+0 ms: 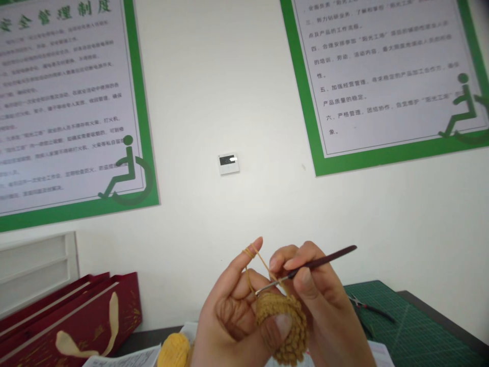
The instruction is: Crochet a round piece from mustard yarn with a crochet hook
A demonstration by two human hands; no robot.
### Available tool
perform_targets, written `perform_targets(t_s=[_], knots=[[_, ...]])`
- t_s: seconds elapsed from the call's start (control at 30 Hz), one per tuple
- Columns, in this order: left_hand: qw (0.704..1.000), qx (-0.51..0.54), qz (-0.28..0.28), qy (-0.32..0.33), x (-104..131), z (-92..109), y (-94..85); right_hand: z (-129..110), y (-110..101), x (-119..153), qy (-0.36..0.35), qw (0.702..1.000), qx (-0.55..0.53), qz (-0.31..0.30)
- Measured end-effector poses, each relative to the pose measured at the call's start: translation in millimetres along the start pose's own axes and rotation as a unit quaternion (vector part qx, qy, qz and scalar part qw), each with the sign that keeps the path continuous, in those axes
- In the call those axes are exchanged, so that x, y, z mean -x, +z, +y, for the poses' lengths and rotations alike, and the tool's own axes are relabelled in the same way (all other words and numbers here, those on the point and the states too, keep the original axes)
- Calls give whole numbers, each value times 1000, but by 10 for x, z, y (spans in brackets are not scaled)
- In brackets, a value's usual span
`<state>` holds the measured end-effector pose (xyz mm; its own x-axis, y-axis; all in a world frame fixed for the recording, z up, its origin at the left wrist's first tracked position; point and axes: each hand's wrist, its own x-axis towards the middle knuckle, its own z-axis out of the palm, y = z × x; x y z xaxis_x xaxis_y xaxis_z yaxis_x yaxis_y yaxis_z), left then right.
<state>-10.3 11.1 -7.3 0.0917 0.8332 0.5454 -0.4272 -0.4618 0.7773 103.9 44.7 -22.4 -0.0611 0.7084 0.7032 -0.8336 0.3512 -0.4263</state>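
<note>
The left hand [231,326] is pinching a crocheted piece [297,334] under its thumb, yarn [250,251] looping its forefinger. The right hand [326,303] is gripping a hook [323,260], its tip seemingly touching the piece's top.

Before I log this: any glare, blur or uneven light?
Head view: small bright glint on the wall unit; head view: fine print on the left-hand poster looks soft; head view: crochet hook reads clearly against the white wall.

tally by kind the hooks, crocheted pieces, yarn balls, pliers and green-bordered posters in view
Dark-handled metal crochet hook: 1
Round mustard crocheted piece: 1
Yellow yarn ball: 1
Dark-handled metal pliers: 1
Green-bordered white wall posters: 2
Total: 6
</note>
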Motion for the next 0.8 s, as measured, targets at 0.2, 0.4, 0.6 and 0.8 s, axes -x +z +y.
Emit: perform_targets(t_s=[0.2, 0.4, 0.6, 0.8], knots=[[999, -17, 25, 19, 24, 14, 66, -4, -61, 10, -112, 988, 105, 13], [997, -43, 54, 40, 37, 35, 95, -43, -101, -26, -123, 984, 124, 18], [999, -7, 27, 23, 21, 18, 53, -95, -139, -17, -107, 986, 131, 1], [999, 23, -32, -26, -6, 47, -28, -128, -175, -34, -62, 993, 80, -53]])
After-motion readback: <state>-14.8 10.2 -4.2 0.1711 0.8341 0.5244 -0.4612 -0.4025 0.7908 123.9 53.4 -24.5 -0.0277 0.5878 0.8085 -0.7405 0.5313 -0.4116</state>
